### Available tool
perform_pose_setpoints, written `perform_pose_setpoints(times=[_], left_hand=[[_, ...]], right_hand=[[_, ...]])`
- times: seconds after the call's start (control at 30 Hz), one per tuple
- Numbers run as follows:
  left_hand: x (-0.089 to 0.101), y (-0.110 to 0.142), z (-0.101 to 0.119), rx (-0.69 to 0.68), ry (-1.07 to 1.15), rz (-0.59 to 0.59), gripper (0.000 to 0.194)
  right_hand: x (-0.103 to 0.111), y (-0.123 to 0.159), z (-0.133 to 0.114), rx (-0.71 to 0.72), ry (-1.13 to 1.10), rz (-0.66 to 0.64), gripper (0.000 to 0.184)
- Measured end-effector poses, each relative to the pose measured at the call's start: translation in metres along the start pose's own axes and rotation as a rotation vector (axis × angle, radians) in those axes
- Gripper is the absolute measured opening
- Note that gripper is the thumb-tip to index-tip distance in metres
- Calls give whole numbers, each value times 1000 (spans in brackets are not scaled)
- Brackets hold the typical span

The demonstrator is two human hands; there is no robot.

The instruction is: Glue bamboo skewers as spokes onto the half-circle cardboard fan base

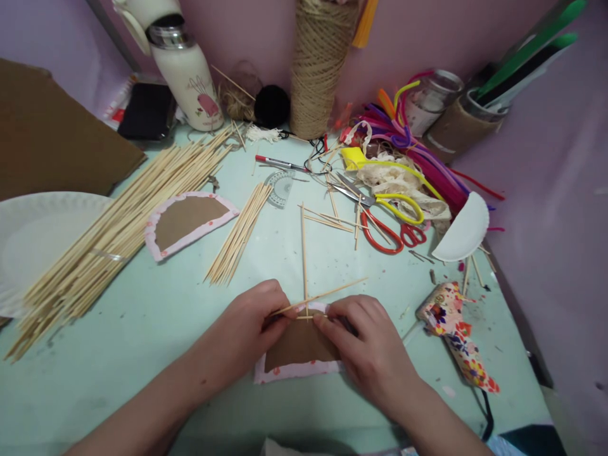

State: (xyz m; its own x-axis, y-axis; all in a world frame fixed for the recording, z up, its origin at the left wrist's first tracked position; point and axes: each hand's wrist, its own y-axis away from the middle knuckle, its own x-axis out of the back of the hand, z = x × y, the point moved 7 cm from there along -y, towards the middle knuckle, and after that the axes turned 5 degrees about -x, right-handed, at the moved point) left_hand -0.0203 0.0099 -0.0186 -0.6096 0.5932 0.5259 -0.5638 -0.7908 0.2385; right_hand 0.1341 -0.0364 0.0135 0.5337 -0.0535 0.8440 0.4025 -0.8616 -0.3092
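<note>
In front of me lies a half-round cardboard piece (pixel 301 345) with a pink patterned border. My left hand (pixel 261 316) is closed, pinching a thin bamboo stick (pixel 337 289) that slants up to the right over the piece. A longer upright stick (pixel 304 253) runs away from its curved edge and crosses a short stick (pixel 304 317) lying across the cardboard. My right hand (pixel 368 329) is closed on the right side of the piece, its thumb by the short stick's end. The fingers behind the edge are partly hidden.
A second bordered cardboard piece (pixel 190 218), a stick bundle (pixel 128 234) and a smaller stick pile (pixel 242 234) lie left. Scissors (pixel 382 244), a protractor (pixel 281 188) and craft scraps lie farther back. A flower-patterned glue gun (pixel 456 335) rests right; a bottle (pixel 187 79) stands behind.
</note>
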Motion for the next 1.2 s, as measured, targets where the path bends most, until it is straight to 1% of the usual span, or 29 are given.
perform_pose_setpoints(times=[0.07,0.23,0.4,0.7,1.0,1.2], left_hand=[[0,0,0,4,0,6,25],[-1,-1,0,-5,6,-5,25],[1,-1,2,-11,2,8,30],[1,-1,2,-12,0,-3,27],[1,-2,1,41,-20,-27,25],[0,-1,0,33,-23,-26,24]], right_hand=[[0,0,0,2,-7,-2,21],[0,0,0,-1,-18,-7,21],[1,-1,0,-10,-11,-4,21],[-1,0,1,-12,-23,-14,22],[1,-2,1,-18,-19,-9,23],[1,-1,1,-20,-10,-16,23]])
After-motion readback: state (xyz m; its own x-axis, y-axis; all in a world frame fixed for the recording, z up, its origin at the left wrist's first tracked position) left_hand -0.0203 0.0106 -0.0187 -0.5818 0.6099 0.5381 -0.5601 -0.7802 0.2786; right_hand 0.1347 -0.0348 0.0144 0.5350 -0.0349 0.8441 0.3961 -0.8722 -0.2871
